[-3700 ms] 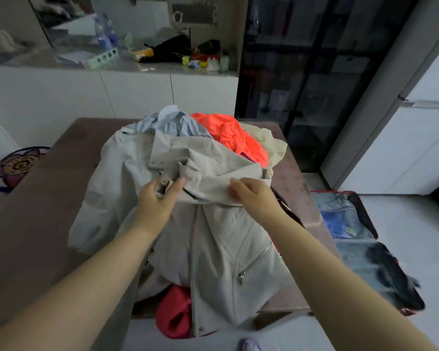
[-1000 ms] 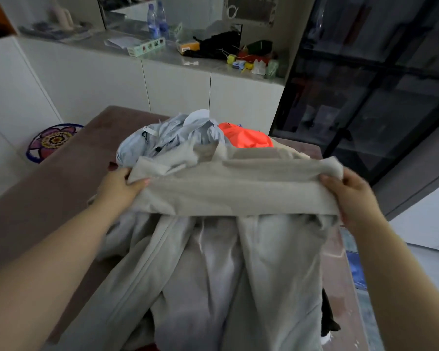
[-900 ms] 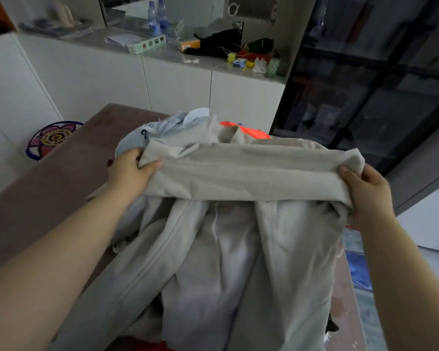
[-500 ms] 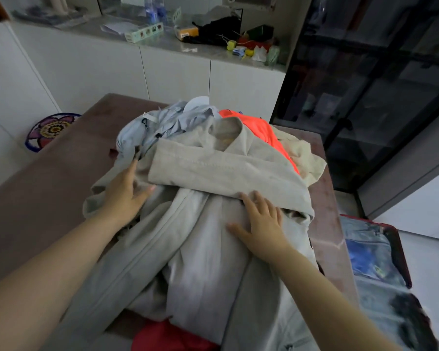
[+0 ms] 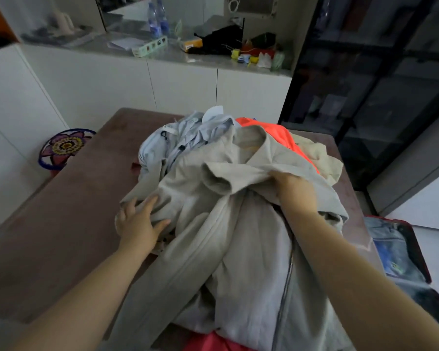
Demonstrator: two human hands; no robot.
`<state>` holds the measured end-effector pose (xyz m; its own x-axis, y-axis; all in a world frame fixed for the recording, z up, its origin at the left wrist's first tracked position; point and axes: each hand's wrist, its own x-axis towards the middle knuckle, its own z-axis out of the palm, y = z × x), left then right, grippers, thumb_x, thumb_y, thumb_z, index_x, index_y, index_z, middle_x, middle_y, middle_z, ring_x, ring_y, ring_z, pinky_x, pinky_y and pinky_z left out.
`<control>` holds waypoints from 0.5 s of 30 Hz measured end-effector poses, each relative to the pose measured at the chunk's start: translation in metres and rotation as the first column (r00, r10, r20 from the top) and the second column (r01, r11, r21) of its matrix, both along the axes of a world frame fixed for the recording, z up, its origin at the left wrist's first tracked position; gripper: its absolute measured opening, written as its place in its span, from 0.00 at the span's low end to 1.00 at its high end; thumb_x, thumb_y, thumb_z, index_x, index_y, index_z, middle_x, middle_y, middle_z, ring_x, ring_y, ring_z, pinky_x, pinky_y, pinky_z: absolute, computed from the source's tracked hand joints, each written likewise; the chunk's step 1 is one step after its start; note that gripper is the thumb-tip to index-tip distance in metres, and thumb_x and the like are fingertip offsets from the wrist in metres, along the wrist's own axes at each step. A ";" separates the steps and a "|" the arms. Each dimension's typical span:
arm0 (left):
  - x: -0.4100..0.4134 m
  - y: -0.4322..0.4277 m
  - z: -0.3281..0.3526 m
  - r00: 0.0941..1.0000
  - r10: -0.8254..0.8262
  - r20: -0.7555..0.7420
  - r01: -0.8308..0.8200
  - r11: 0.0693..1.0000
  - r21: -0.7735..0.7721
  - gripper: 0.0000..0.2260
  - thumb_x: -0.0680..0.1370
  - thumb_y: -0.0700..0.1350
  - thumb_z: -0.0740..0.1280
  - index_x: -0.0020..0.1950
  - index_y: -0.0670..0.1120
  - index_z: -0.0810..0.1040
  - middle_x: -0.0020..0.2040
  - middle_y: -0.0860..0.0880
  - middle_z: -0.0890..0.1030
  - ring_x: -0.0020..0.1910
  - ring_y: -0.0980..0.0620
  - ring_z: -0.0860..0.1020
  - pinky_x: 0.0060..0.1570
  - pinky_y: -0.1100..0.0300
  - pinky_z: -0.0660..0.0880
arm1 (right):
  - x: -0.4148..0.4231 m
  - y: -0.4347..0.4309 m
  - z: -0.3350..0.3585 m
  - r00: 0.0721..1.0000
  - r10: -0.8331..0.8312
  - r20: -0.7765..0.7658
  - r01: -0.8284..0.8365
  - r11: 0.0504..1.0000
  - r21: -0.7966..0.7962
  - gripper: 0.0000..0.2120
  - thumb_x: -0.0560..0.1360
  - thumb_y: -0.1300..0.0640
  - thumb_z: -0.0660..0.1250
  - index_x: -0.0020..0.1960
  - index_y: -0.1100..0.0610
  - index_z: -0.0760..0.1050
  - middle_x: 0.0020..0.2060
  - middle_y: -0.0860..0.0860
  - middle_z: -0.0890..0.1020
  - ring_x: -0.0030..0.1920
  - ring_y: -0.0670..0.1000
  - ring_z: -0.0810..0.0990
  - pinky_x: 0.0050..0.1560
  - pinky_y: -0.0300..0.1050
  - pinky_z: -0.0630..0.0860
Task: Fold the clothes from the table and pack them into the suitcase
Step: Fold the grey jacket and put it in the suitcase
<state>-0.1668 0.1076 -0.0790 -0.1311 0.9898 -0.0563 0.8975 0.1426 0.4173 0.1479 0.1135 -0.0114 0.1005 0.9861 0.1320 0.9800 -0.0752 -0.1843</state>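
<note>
A beige jacket point(image 5: 251, 236) lies spread on top of a clothes pile on the brown table point(image 5: 61, 236). My right hand point(image 5: 293, 187) grips a bunched fold of the jacket near its collar. My left hand point(image 5: 137, 221) rests on the jacket's left edge, fingers spread, pinching cloth with the thumb. Under the jacket lie a light blue shirt point(image 5: 188, 133), an orange garment point(image 5: 276, 133), a cream garment point(image 5: 322, 158) and a red garment point(image 5: 208, 342). The open suitcase point(image 5: 401, 252) sits on the floor at the right, with denim and dark clothes inside.
A white counter point(image 5: 188, 79) with bottles, boxes and clutter runs along the back. A dark glass cabinet point(image 5: 365, 84) stands at the right. A round patterned stool point(image 5: 64, 148) sits left of the table.
The jacket was held up stretched between both hands, then laid on the pile. Since half a second ago my right hand has moved up and closed on a fold near the collar.
</note>
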 end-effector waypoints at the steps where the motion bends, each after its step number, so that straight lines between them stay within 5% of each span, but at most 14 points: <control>1: 0.003 0.005 0.004 1.000 0.014 -0.001 -0.014 1.000 0.019 0.25 0.75 0.55 0.67 0.70 0.55 0.68 0.74 0.46 0.57 0.72 0.42 0.52 0.71 0.44 0.54 | 0.025 -0.008 0.005 0.995 -0.100 -0.023 0.101 0.995 0.025 0.18 0.77 0.60 0.60 0.66 0.53 0.74 0.57 0.59 0.80 0.55 0.61 0.78 0.55 0.49 0.72; 5: 0.021 0.012 0.017 0.976 -0.178 0.128 0.133 0.944 0.301 0.20 0.73 0.48 0.71 0.64 0.48 0.75 0.67 0.45 0.70 0.66 0.45 0.64 0.64 0.50 0.61 | 0.106 -0.053 -0.001 0.882 -0.470 -0.034 0.468 0.882 -0.049 0.09 0.75 0.65 0.61 0.51 0.61 0.78 0.45 0.64 0.81 0.46 0.65 0.79 0.43 0.49 0.74; 7: 0.034 0.007 0.026 0.867 -0.430 0.250 0.331 0.874 0.355 0.18 0.71 0.53 0.72 0.58 0.48 0.78 0.54 0.51 0.78 0.54 0.59 0.72 0.54 0.60 0.66 | 0.123 -0.078 -0.015 0.824 -0.566 -0.009 0.559 0.817 -0.143 0.05 0.76 0.66 0.61 0.45 0.63 0.75 0.47 0.66 0.80 0.48 0.66 0.78 0.44 0.52 0.74; 9: 0.044 -0.008 0.032 0.752 -0.599 0.277 0.523 0.797 0.302 0.24 0.68 0.68 0.65 0.54 0.52 0.78 0.45 0.57 0.78 0.45 0.65 0.72 0.47 0.68 0.67 | 0.129 -0.096 -0.035 0.811 -0.584 -0.021 0.567 0.795 -0.216 0.08 0.76 0.67 0.59 0.49 0.67 0.76 0.50 0.68 0.79 0.51 0.66 0.78 0.48 0.56 0.74; 11: 0.042 -0.022 0.029 0.717 -0.646 0.263 0.605 0.763 0.226 0.37 0.63 0.76 0.59 0.61 0.53 0.76 0.46 0.55 0.75 0.46 0.60 0.72 0.48 0.70 0.67 | 0.127 -0.109 -0.054 0.820 -0.569 -0.058 0.531 0.795 -0.292 0.12 0.77 0.66 0.58 0.56 0.68 0.75 0.54 0.67 0.78 0.54 0.66 0.76 0.51 0.55 0.73; 15: 0.022 -0.045 0.016 0.714 -0.687 0.139 0.700 0.708 -0.098 0.46 0.59 0.76 0.62 0.71 0.68 0.45 0.64 0.53 0.63 0.62 0.55 0.64 0.61 0.62 0.63 | 0.118 -0.134 -0.076 0.811 -0.535 -0.235 0.466 0.835 -0.294 0.20 0.79 0.53 0.55 0.69 0.56 0.64 0.65 0.60 0.71 0.62 0.62 0.71 0.58 0.54 0.68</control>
<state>-0.1446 0.0630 -0.0634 0.6008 0.7809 -0.1707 0.7273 -0.4454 0.5222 0.2658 -0.0208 -0.0873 0.5873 0.7864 -0.1915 0.6951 -0.6112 -0.3786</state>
